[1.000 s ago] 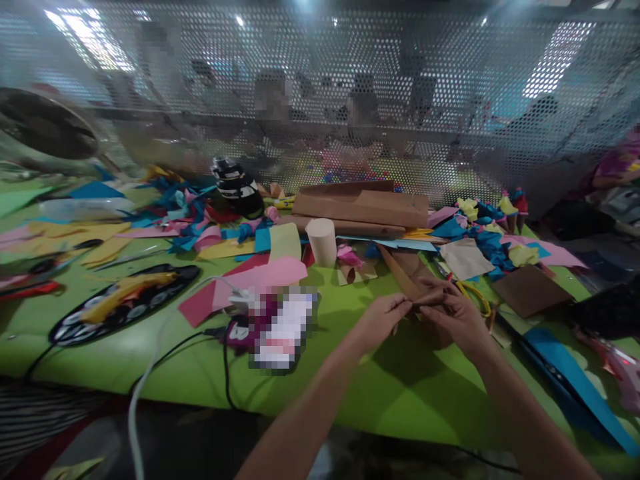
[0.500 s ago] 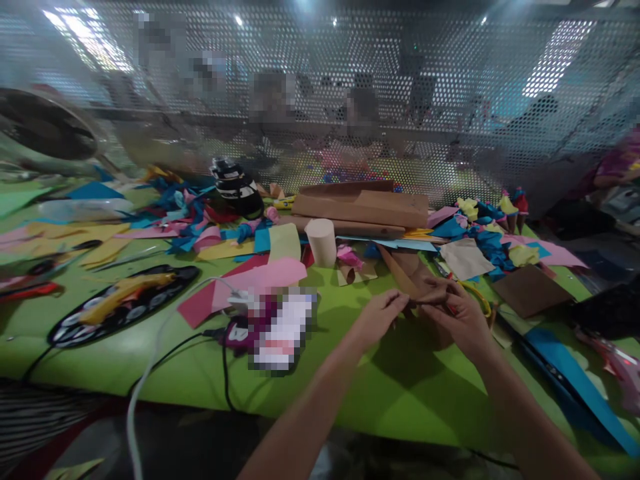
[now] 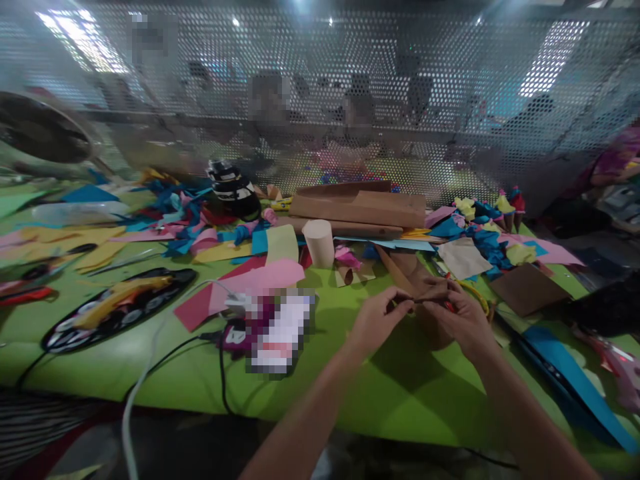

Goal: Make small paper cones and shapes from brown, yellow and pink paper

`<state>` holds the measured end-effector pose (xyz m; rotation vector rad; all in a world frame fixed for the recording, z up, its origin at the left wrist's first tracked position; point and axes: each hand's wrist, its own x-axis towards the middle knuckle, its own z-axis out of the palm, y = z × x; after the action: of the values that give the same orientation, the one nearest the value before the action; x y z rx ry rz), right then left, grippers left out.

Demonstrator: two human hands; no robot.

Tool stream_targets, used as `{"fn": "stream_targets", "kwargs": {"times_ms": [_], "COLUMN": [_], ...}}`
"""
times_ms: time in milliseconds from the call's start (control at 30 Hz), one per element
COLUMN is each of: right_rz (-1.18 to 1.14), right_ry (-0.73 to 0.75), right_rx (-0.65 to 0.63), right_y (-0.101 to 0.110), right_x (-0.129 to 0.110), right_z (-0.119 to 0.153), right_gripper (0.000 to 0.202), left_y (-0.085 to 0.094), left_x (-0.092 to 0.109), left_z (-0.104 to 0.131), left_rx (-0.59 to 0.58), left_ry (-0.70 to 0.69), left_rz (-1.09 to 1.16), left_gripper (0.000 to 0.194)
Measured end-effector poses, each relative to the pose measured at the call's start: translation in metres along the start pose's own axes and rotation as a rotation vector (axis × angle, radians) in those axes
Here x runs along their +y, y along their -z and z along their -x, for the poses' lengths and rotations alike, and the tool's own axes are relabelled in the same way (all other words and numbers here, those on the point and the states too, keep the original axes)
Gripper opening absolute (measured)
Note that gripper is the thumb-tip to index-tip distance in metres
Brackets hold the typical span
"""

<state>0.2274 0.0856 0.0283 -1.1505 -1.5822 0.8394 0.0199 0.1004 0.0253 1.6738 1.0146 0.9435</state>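
Over the right half of the green table, my left hand (image 3: 376, 319) and my right hand (image 3: 459, 317) meet at a piece of brown paper (image 3: 431, 291). My left thumb and fingertips pinch its left end. The right fingers are closed round its other side, with part of the paper hidden behind them. Just beyond the hands lies more brown paper (image 3: 407, 263). A yellow-handled tool (image 3: 475, 293), partly covered, rests right by my right hand. Left of the hands, a pale paper roll (image 3: 319, 243) stands upright, with a crumpled pink piece of paper (image 3: 347, 256) beside it.
The green table (image 3: 330, 393) holds a phone (image 3: 283, 333), cables, and a black oval tray (image 3: 120, 310) with a yellow glue gun. Folded brown paper (image 3: 360, 207) lies at the back, before a perforated metal screen (image 3: 320, 87). Blue paper (image 3: 575, 380) and scissors-like pink handles (image 3: 617, 367) are at right.
My left hand has turned slightly, its fingers curling more at the brown paper. My right hand keeps its grip. The whole view has shifted a little.
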Motion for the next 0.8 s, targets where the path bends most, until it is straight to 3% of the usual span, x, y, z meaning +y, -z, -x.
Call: {"fn": "stream_targets", "kwargs": {"times_ms": [100, 333, 433, 567, 800], "right_rz": [0.024, 0.126, 0.218, 0.357, 0.51], "right_ry": [0.004, 0.048, 0.136, 0.274, 0.359], "right_rx": [0.008, 0.061, 0.051, -0.011, -0.101], "right_y": [-0.001, -0.002, -0.003, -0.007, -0.012], "right_x": [0.001, -0.003, -0.008, -0.012, -0.013], "right_z": [0.0, 0.002, 0.002, 0.003, 0.008], "right_gripper": [0.011, 0.011, 0.008, 0.013, 0.028], "left_y": [-0.002, -0.004, -0.003, -0.004, -0.016], "left_x": [0.002, -0.002, 0.001, 0.006, -0.005], "left_z": [0.002, 0.002, 0.002, 0.002, 0.004], "left_rx": [0.029, 0.027, -0.031, -0.2, -0.329], "left_ry": [-0.072, -0.038, -0.034, -0.038, 0.035], "left_rz": [-0.113, -0.243, -0.098, 0.16, 0.306], "left_gripper": [0.021, 0.031, 0.035, 0.051, 0.054]}}
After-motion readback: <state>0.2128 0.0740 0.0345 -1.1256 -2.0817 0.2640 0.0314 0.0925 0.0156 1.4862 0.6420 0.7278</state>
